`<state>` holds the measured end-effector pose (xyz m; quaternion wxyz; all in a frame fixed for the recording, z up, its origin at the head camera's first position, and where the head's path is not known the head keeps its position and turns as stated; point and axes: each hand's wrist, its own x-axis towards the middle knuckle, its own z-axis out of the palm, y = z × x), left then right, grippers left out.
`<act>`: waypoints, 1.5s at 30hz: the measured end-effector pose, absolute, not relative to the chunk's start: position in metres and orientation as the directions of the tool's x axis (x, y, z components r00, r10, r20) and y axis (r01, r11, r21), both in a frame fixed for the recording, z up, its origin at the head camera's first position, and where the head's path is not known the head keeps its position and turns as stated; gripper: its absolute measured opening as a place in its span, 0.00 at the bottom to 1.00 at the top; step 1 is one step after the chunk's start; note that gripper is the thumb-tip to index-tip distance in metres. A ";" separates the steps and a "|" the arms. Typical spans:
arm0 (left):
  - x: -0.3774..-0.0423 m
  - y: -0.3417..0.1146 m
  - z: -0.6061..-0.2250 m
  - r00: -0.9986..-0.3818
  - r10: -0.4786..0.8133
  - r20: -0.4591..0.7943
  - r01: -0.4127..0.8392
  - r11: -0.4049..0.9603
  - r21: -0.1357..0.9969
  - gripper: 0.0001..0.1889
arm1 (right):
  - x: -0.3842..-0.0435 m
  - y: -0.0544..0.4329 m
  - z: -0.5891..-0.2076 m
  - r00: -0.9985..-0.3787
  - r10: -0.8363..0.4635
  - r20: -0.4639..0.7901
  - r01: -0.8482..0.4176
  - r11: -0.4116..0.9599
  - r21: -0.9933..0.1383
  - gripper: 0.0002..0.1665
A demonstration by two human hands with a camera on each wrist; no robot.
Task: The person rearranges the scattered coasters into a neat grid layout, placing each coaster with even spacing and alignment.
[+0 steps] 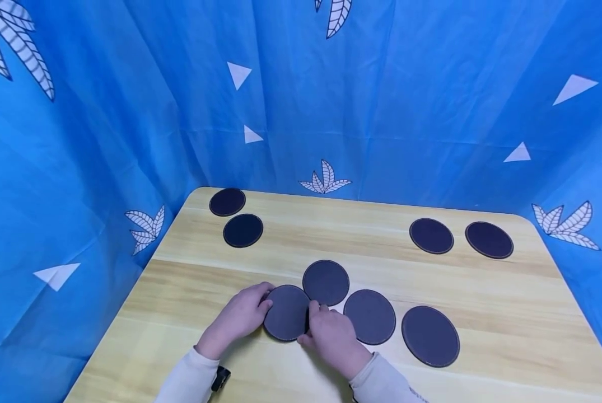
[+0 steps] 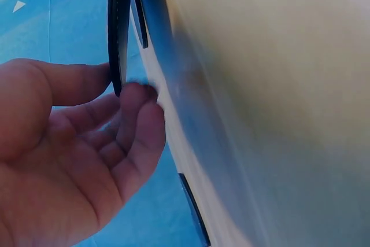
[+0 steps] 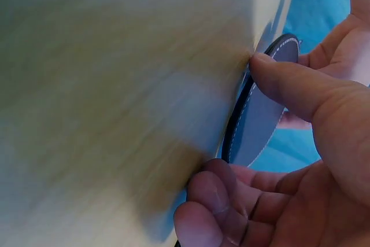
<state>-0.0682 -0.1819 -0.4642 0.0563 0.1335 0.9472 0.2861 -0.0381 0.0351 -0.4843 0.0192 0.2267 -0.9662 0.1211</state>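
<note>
Both hands are at one round dark coaster with a stitched rim, near the front middle of the wooden table. My left hand pinches its left edge, thumb on the upper face and curled fingers beneath. In the left wrist view a gap shows between this coaster and the tabletop. My right hand holds the right edge; in the right wrist view its thumb and fingertips meet the rim at two spots. Just behind lies a matching coaster, its edge close to the held one.
Two more coasters lie right of my right hand, a nearer one and a farther one. At the back left are two others, and two sit at the back right. A blue patterned curtain surrounds the table's back and sides.
</note>
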 end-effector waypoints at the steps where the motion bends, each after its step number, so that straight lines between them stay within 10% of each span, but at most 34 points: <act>1: -0.068 -0.182 -0.465 -0.956 0.290 -0.038 0.218 0.792 0.570 0.12 | -0.038 0.035 -0.485 -0.898 -0.429 0.097 -0.439 0.870 -0.225 0.38; 12: -0.074 -0.187 -0.468 -0.962 0.262 -0.079 0.152 0.750 0.644 0.16 | -0.041 0.033 -0.485 -0.904 -0.420 0.083 -0.426 0.864 -0.268 0.38; 45: -0.112 -0.197 -0.462 -0.986 0.168 0.006 0.105 0.584 0.805 0.19 | -0.098 0.035 -0.467 -0.962 -0.273 -0.010 -0.095 0.367 -0.925 0.34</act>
